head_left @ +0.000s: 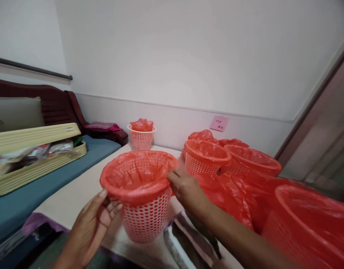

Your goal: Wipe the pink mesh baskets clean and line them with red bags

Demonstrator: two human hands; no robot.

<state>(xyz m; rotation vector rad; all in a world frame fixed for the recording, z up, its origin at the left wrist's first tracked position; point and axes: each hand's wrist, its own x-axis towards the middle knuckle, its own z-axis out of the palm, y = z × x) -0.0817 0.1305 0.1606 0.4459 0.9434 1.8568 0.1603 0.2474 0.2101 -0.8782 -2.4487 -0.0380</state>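
Observation:
In front of me a white perforated wastebasket [145, 220] stands upright on the table, lined with a red plastic bag [138, 175] folded over its rim. My left hand [97, 216] is at the near left of the rim, thumb and curled fingers closed on the bag's folded edge. On the right side of the rim, my right hand [187, 188] pinches the same bag edge, its fingertips partly hidden. Beyond my right forearm lies a loose heap of red plastic bags [228, 198].
Other lined wastebaskets [205, 157] stand at the right, one close beside my right arm. A white wastebasket [140, 140] with a bunched red bag is by the wall. At left, a blue-covered seat [101, 144] holds an opened yellow box [48, 164]. A pink note [219, 123] hangs on the wall.

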